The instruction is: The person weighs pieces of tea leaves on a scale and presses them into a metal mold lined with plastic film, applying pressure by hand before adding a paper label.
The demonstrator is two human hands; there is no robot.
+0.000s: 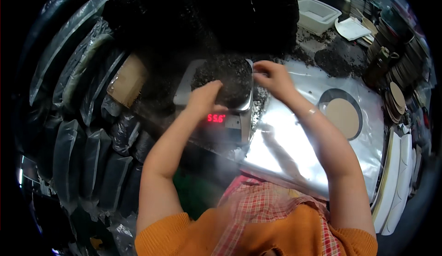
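Observation:
A digital scale [247, 126] with a metal pan [184, 90] stands before me, its red display lit. Dark, loose, crumbly material [229, 73] is heaped on the pan. My left hand [206, 99] is over the pan's near left part, against the heap, with thumb and fingers apart. At the pan's right edge is my right hand [272, 76], its fingers curled; whether it pinches anything is unclear. Haze blurs the area around the heap and the display.
Filled clear plastic bags [69, 162] line the left, near a brown block [127, 80]. On the right, shiny plastic sheeting [366, 166] bears a tan disc [342, 118] inside a dark ring. A white plastic basin [317, 16] stands behind. Stacked discs [397, 97] crowd the right side.

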